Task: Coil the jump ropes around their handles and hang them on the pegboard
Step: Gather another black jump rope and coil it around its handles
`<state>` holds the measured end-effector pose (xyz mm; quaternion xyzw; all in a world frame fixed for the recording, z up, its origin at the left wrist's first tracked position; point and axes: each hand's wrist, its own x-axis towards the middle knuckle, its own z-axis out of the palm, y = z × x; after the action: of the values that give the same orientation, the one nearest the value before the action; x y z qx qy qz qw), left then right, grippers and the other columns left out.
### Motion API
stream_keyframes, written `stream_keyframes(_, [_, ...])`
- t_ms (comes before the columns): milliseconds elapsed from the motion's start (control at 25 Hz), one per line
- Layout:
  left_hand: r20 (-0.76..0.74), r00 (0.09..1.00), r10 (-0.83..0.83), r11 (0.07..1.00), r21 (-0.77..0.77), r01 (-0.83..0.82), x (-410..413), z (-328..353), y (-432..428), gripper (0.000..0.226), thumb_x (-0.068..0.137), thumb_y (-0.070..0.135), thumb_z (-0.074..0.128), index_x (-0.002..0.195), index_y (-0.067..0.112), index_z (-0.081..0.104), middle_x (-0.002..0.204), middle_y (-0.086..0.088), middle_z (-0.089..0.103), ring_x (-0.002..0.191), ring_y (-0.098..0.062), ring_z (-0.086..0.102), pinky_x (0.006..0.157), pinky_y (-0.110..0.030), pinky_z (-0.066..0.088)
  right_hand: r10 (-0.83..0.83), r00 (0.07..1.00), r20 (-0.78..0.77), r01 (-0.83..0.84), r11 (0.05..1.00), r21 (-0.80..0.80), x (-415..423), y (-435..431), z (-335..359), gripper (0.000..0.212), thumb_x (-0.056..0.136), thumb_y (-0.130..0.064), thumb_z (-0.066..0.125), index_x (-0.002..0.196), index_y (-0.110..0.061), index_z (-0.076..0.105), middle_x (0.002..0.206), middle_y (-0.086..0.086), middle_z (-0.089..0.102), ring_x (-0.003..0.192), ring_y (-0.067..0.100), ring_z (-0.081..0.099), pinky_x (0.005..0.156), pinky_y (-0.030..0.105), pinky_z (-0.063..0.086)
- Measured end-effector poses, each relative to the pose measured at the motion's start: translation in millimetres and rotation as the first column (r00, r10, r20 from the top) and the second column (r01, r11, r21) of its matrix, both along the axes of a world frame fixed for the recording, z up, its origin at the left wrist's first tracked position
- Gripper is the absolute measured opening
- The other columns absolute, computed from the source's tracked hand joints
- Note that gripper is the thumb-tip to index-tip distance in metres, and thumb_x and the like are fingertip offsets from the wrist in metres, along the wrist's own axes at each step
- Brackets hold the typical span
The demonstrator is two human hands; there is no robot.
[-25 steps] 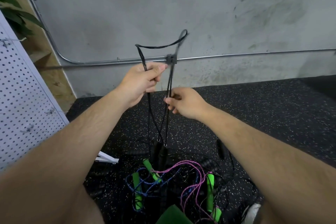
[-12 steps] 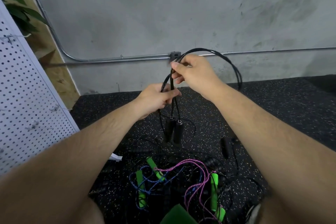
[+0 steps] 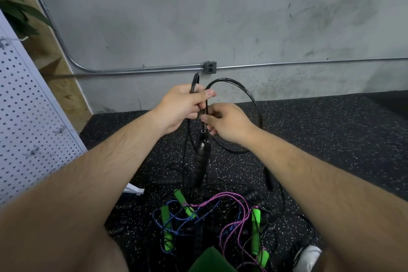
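Speckled rubber floor (image 3: 331,130), tangled jump ropes (image 3: 212,216)

Single view: head cam, wide-angle, worn on the person, facing fwd & down along both forearms. Mid-frame, v. close to lens: left hand (image 3: 178,106) & right hand (image 3: 227,123), both on a black jump rope (image 3: 200,161). Bottom centre, below the lens: rope pile (image 3: 209,216) on the floor (image 3: 331,139). Grey wall (image 3: 198,17) spans the top, further off; pegboard (image 3: 26,106) cuts the left edge.
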<state>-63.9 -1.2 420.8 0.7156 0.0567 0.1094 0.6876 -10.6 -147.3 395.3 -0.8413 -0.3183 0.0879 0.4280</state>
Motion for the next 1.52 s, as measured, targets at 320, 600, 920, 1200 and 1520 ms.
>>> stream_keyframes(320, [-0.207, 0.968, 0.145, 0.911, 0.410, -0.049, 1, -23, 22, 0.026, 0.104, 0.041, 0.051, 0.111, 0.017, 0.060, 0.094, -0.002, 0.059, 0.074, -0.012, 0.054, 0.069, -0.028, 0.048, -0.126, 0.991, -0.035, 0.128, 0.990, 0.053, 11, -6, 25, 0.023, 0.100, -0.026, 0.060, 0.092, -0.005, 0.067, 0.083, 0.011, 0.073, 0.071, 0.021, 0.072, 0.074, 0.036, 0.059])
stream_keyframes(600, [-0.144, 0.988, -0.049, 0.904, 0.415, 0.105, -3, -22, 2, 0.035, 0.106, 0.039, 0.047, 0.126, 0.020, 0.069, 0.129, 0.001, 0.069, 0.121, -0.016, 0.062, 0.110, -0.033, 0.042, -0.064, 0.988, -0.143, 0.066, 0.998, 0.015, 14, -15, 36, 0.024, 0.099, -0.026, 0.063, 0.082, -0.009, 0.068, 0.070, 0.004, 0.071, 0.052, 0.011, 0.065, 0.058, 0.021, 0.049])
stream_keyframes(920, [-0.106, 0.987, -0.122, 0.955, 0.260, 0.146, -7, -22, 0, 0.017, 0.097, 0.024, 0.066, 0.103, 0.013, 0.077, 0.114, -0.020, 0.072, 0.106, -0.038, 0.066, 0.106, -0.050, 0.045, -0.015, 0.963, -0.269, 0.072, 0.976, 0.205, 11, -22, 40, 0.018, 0.088, -0.014, 0.076, 0.093, 0.003, 0.074, 0.073, 0.010, 0.072, 0.057, 0.013, 0.065, 0.057, 0.020, 0.056])
stream_keyframes(1200, [-0.068, 0.998, 0.004, 0.966, 0.257, 0.014, -11, -15, -13, 0.009, 0.088, 0.018, 0.077, 0.092, 0.011, 0.079, 0.092, -0.015, 0.076, 0.076, -0.015, 0.058, 0.072, -0.022, 0.047, -0.042, 0.930, -0.365, 0.163, 0.937, 0.307, 7, -20, 36, 0.026, 0.084, -0.025, 0.081, 0.090, 0.000, 0.075, 0.068, 0.006, 0.069, 0.064, 0.021, 0.063, 0.054, 0.021, 0.050])
stream_keyframes(1520, [0.034, 0.984, 0.173, 0.979, 0.103, -0.175, -11, -4, -9, 0.013, 0.093, 0.014, 0.070, 0.094, 0.002, 0.076, 0.094, -0.008, 0.078, 0.094, -0.021, 0.073, 0.092, -0.033, 0.055, -0.155, 0.986, -0.063, 0.151, 0.986, -0.065, -38, -11, -15, 0.120, 0.051, -0.074, 0.080, 0.148, -0.025, 0.028, 0.140, -0.004, 0.049, 0.126, 0.018, 0.051, 0.107, 0.047, 0.044])
